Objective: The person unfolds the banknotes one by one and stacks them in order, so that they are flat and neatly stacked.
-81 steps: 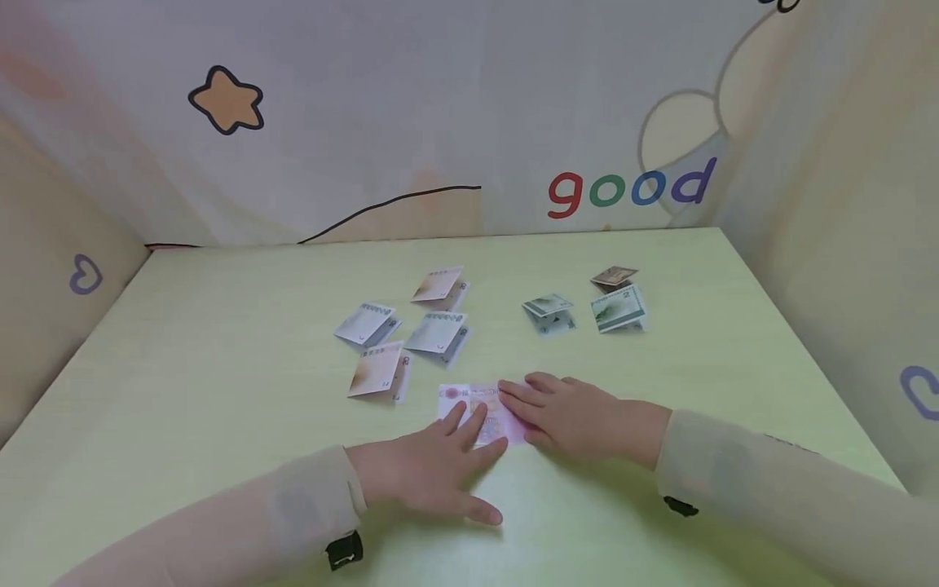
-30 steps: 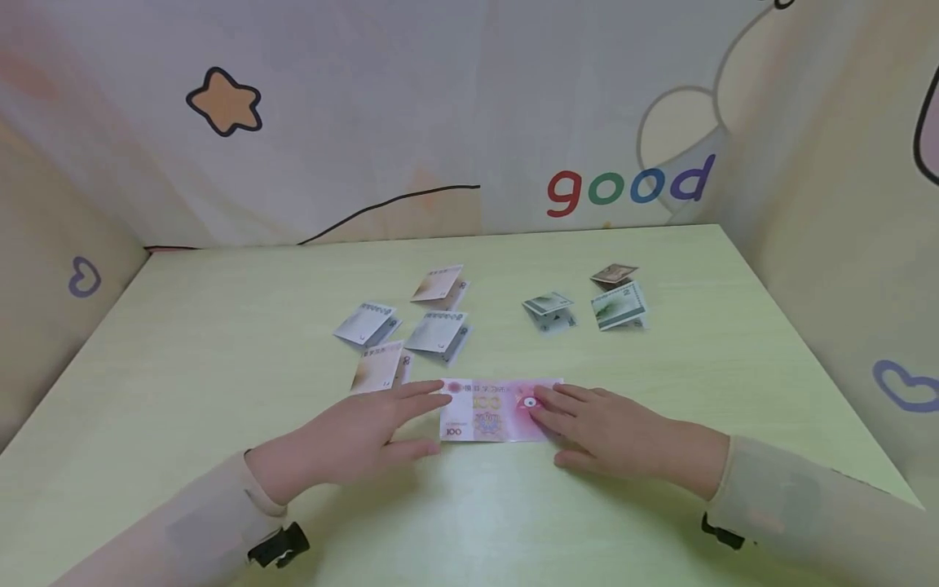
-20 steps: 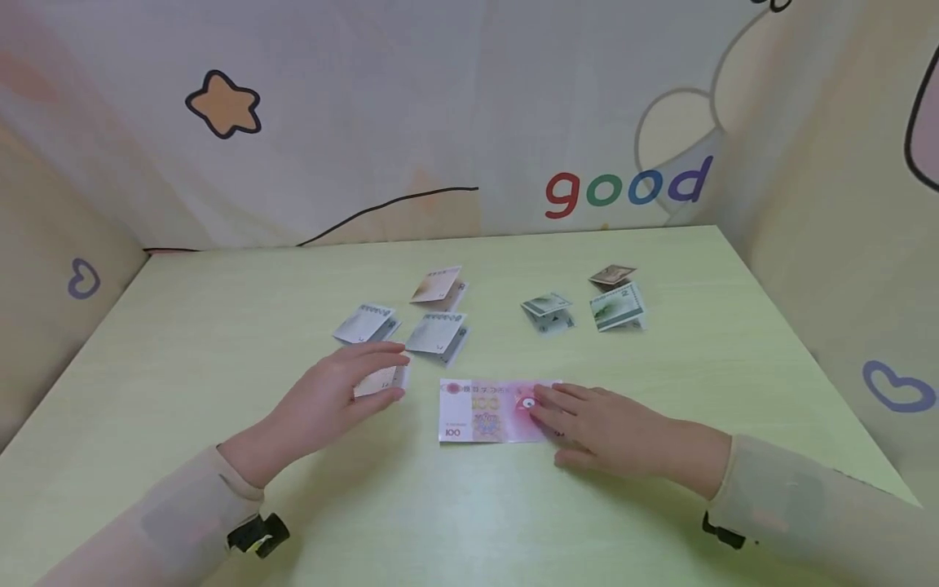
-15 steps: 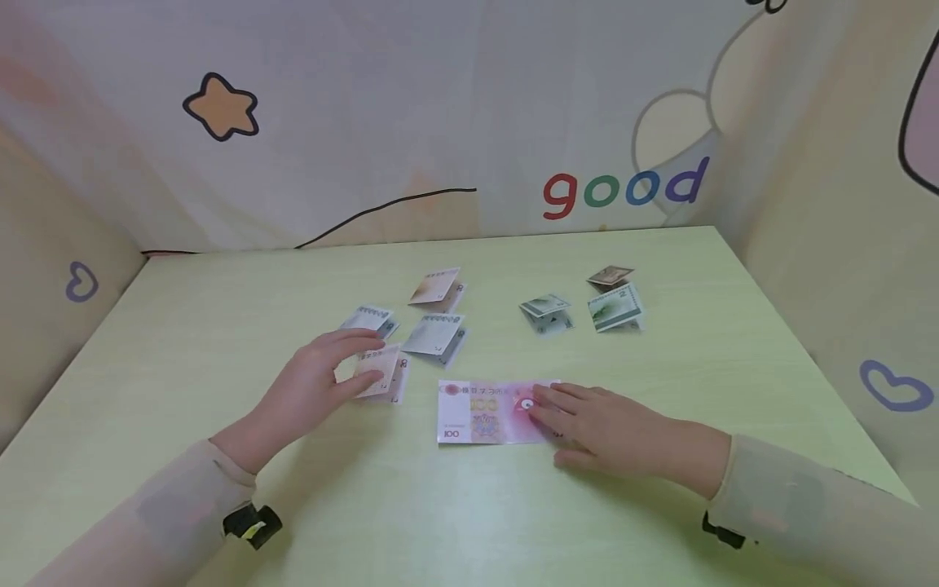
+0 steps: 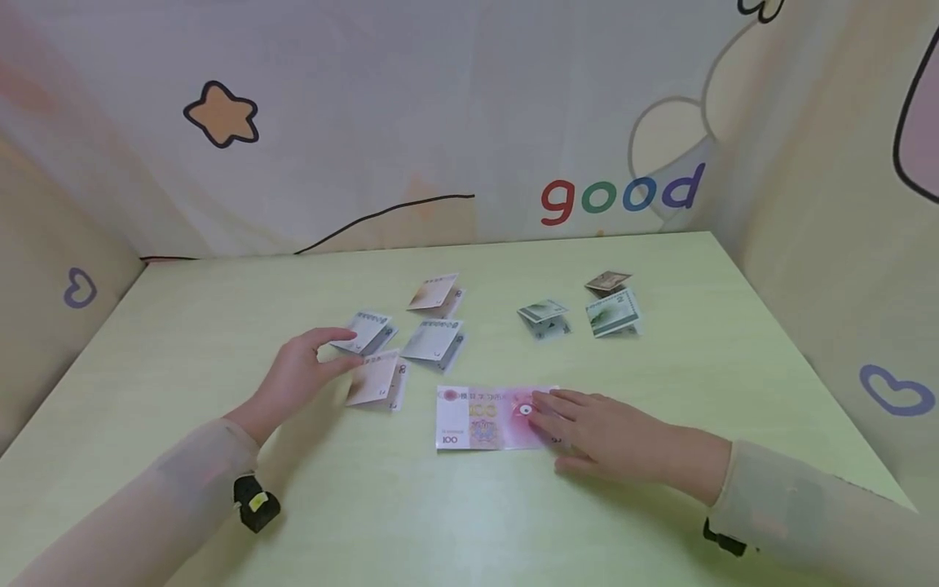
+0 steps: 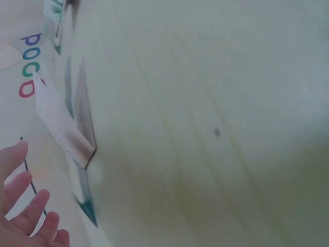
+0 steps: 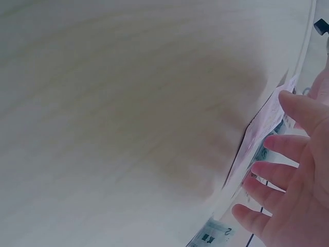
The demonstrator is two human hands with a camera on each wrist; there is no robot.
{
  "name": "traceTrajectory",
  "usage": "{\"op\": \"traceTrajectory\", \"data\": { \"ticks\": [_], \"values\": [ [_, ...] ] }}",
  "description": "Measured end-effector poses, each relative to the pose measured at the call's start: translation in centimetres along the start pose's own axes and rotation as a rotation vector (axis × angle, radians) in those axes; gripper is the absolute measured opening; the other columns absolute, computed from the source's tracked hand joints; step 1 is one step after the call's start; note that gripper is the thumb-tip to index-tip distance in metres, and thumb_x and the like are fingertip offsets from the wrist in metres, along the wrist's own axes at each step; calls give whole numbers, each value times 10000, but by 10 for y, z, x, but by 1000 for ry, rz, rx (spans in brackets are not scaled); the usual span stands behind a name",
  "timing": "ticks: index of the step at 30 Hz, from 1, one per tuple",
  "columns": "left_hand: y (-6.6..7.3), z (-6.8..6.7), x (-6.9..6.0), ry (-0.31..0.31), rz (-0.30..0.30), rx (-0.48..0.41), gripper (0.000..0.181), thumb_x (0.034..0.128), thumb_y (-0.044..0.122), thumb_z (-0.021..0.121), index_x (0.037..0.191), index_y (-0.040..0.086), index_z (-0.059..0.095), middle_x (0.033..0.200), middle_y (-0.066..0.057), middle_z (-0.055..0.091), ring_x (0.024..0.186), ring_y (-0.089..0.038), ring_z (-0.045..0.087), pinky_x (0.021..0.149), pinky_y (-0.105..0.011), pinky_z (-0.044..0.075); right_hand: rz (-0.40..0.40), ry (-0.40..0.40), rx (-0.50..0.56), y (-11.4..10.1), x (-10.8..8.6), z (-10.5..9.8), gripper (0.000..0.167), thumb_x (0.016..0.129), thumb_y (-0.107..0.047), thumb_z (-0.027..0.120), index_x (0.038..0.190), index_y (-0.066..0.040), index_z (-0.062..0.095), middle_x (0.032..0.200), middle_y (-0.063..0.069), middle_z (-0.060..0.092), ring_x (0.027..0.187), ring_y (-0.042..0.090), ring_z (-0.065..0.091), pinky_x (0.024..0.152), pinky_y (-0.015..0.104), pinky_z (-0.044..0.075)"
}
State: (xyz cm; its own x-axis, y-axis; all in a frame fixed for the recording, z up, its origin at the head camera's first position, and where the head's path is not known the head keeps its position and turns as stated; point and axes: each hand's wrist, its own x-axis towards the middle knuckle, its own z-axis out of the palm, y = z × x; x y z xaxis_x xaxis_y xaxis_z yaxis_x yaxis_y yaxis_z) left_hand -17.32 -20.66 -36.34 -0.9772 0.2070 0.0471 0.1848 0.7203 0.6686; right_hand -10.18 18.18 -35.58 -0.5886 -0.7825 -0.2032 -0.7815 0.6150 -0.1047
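Note:
A pink play-money 100 note (image 5: 469, 420) lies flat on the table in the head view. The right hand (image 5: 612, 436) rests over its right end with straight fingers. To the left, the left hand (image 5: 293, 371) hovers by a folded blue-grey note (image 5: 369, 328), thumb and forefinger apart. Its thumb comes close to a folded brownish note (image 5: 374, 379). In the left wrist view the left hand's fingers (image 6: 36, 211) are loosely spread, with a folded note (image 6: 64, 123) beyond them. The right wrist view has the right hand's fingers (image 7: 280, 172) spread beside the pink note (image 7: 259, 128).
Behind stand another folded brownish note (image 5: 434, 291) and a second blue-grey one (image 5: 434, 338). Farther right are two folded green notes, one (image 5: 544, 311) nearer the middle, the other (image 5: 612, 311) beside a small brown note (image 5: 607, 282). A printed curtain (image 5: 367, 122) encloses the table (image 5: 183, 326).
Both hands first pressed on the pink note. The left hand then lifted off and moved left and away toward the folded notes; the right hand shifted right and stays on the pink note.

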Motion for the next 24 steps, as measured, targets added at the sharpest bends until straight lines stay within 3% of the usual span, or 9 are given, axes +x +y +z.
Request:
{"op": "traceTrajectory", "data": {
  "ticks": [10, 24],
  "values": [
    [-8, 10, 13, -30, -115, 10, 450, 839, 168, 697, 1243, 15, 571, 1356, -202, 458, 1278, -377, 356, 1041, -524, 261, 10, -24, 28, 0, 2, 2, 620, 922, -364, 556, 1433, -70, 362, 1483, 127, 312, 1346, 327, 288, 1051, 467, 292],
    [-15, 11, 18, 1, -119, 16, 357, 837, 147, 698, 1163, 19, 630, 1294, -189, 523, 1240, -363, 412, 1026, -512, 290, -12, 2, 10, 0, 0, 0, 608, 924, -352, 560, 1428, -68, 373, 1478, 128, 321, 1334, 326, 312, 1039, 464, 313]
  ]
}}
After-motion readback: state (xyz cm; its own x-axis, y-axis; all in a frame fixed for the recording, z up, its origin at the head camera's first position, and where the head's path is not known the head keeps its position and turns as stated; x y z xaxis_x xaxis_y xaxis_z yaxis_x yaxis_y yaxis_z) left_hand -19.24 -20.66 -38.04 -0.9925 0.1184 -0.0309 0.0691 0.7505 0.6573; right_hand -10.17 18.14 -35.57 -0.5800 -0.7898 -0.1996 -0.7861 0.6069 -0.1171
